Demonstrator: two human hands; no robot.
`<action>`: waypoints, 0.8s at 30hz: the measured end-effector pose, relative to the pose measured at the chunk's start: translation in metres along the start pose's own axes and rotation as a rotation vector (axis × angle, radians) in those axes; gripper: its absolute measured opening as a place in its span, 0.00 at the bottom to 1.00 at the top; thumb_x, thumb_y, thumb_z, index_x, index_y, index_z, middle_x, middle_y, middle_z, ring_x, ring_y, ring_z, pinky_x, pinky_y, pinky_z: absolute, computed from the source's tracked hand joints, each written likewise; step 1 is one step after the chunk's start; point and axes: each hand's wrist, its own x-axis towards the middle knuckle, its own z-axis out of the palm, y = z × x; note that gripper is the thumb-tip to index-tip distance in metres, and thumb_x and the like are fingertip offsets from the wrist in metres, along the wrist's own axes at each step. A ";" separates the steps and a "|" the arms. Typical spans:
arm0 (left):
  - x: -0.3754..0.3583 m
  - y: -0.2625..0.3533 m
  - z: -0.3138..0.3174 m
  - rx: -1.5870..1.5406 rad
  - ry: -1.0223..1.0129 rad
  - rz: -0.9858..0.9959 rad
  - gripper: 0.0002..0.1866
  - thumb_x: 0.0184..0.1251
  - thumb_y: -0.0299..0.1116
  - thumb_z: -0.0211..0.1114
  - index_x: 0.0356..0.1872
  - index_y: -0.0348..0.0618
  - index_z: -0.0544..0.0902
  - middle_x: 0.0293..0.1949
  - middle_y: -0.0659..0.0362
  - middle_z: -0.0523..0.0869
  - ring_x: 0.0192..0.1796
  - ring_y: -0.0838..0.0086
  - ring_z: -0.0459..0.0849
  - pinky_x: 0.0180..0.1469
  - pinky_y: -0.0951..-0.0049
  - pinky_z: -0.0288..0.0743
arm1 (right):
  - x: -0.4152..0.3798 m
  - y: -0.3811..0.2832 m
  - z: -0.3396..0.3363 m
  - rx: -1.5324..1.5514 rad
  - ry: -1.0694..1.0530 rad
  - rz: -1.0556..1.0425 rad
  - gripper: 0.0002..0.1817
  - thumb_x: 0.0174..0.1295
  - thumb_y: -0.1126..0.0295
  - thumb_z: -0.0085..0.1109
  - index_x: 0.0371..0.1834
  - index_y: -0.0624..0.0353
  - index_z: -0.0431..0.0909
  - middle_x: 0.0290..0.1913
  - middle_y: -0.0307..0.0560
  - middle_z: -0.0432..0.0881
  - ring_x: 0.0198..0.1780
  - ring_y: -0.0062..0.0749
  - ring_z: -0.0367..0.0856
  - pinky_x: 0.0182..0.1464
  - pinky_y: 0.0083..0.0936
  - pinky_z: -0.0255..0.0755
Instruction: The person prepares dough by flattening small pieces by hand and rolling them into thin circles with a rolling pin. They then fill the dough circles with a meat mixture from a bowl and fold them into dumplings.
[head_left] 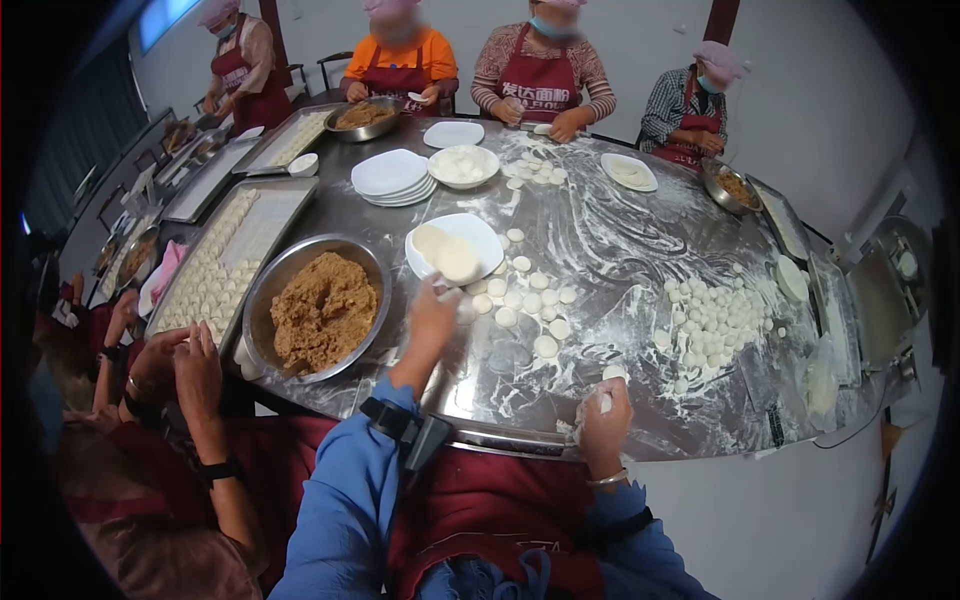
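My left hand point(432, 312) is at the near edge of a white square plate point(484, 232), its fingertips close to flat round dough wrappers point(455, 258) on the plate; its fingers are blurred. My right hand point(606, 422) is closed near the table's front edge, with a small white dough piece point(613, 373) at its fingertips. Flattened dough discs point(506, 317) lie between my hands and beyond them. To the left of my left hand stands a steel bowl of brown filling point(325, 310).
Many small dough pieces point(710, 325) lie at the right on the floured table point(600, 260). Stacked plates point(390, 175) and a white bowl point(463, 167) stand farther back. At the left are a tray of dumplings point(215, 280) and a co-worker's hands point(190, 370). Other people work across the table.
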 end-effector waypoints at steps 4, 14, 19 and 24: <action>-0.036 -0.004 0.059 0.214 -0.470 0.340 0.18 0.59 0.27 0.56 0.52 0.40 0.79 0.51 0.44 0.81 0.53 0.52 0.80 0.59 0.62 0.71 | 0.006 0.005 0.004 0.057 -0.031 0.023 0.04 0.52 0.77 0.54 0.31 0.61 0.70 0.25 0.54 0.76 0.29 0.47 0.79 0.35 0.34 0.71; -0.120 -0.004 0.043 0.530 -0.694 0.388 0.15 0.52 0.29 0.65 0.43 0.42 0.76 0.40 0.50 0.80 0.44 0.52 0.80 0.47 0.57 0.74 | -0.006 0.007 -0.002 0.046 -0.043 0.013 0.04 0.53 0.76 0.54 0.30 0.61 0.70 0.26 0.53 0.76 0.30 0.48 0.79 0.35 0.36 0.71; -0.113 0.001 0.039 0.555 -0.613 0.416 0.10 0.50 0.26 0.66 0.35 0.44 0.78 0.36 0.49 0.83 0.42 0.54 0.81 0.45 0.59 0.74 | -0.006 -0.014 -0.014 0.008 -0.094 -0.043 0.04 0.53 0.76 0.54 0.30 0.61 0.69 0.26 0.53 0.77 0.30 0.46 0.79 0.35 0.35 0.71; -0.095 0.008 0.045 0.388 -0.854 0.307 0.05 0.52 0.24 0.63 0.31 0.43 0.78 0.29 0.49 0.83 0.37 0.53 0.82 0.40 0.60 0.74 | 0.006 -0.048 -0.013 0.024 -0.136 -0.112 0.03 0.53 0.77 0.53 0.29 0.61 0.69 0.26 0.53 0.76 0.28 0.45 0.77 0.34 0.34 0.71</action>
